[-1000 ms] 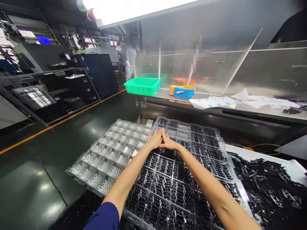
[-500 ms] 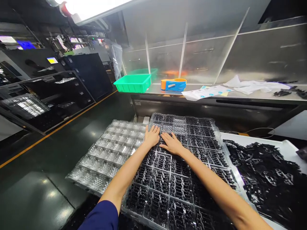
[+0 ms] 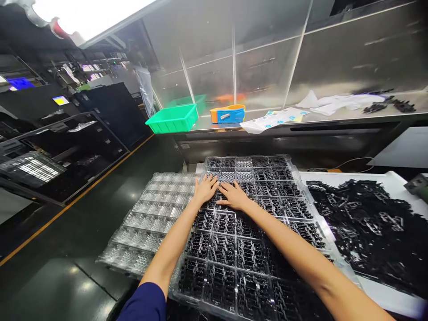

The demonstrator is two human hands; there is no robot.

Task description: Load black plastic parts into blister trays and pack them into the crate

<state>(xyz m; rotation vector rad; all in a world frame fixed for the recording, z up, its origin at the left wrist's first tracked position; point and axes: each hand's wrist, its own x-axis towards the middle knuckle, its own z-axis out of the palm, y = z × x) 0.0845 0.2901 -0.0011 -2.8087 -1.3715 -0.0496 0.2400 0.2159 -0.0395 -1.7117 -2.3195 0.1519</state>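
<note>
A clear plastic tray (image 3: 244, 165) divided into compartments lies in front of me. Rows of small black parts (image 3: 221, 248) fill most of its pockets, while a few pockets near the far side show bare patterned plastic. My left hand (image 3: 205, 189) rests over the tray's upper left area, fingers spread. Close beside it, my right hand (image 3: 234, 196) lies palm down on the black parts, its fingers also apart. What is under both palms is hidden. An unfilled clear tray (image 3: 147, 214) extends to the left, partly beneath or against the filled one.
On the right, a heap of loose black parts (image 3: 371, 232) covers a white surface (image 3: 388, 180). The metal shelf behind carries a green bin (image 3: 172, 119), a blue and orange tape dispenser (image 3: 229, 115), printed papers (image 3: 274, 118) and white cloth (image 3: 337, 103). Dark floor lies left.
The camera has turned slightly to the right, so the scene sits further left. Both hands stay spread at about the same place on the tray.
</note>
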